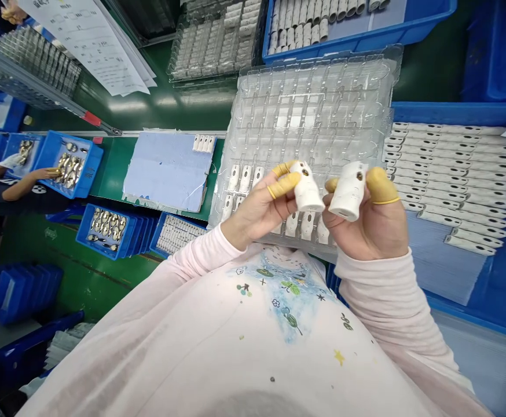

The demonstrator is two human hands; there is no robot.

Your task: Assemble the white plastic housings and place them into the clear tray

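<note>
Yellow finger cots cover some fingertips of both hands. My left hand (266,202) is closed on a white hollow plastic casing (308,190) with a dark hole near its top. Just to the right, my right hand (370,226) grips a second white casing (347,194) of the same shape, tilted, its hole facing up. The two casings are held side by side, apart, above a clear plastic tray (314,110) with moulded pockets. Several similar white casings (245,178) lie in the tray's near rows, some partly hidden behind my hands.
A blue bin (457,110) on the right holds rows of white casings; another blue bin (361,37) stands at the back. Left of the tray lies a blue pad (166,171) with several small white pieces. A co-worker's hand (47,174) reaches into a bin of shiny parts (88,185).
</note>
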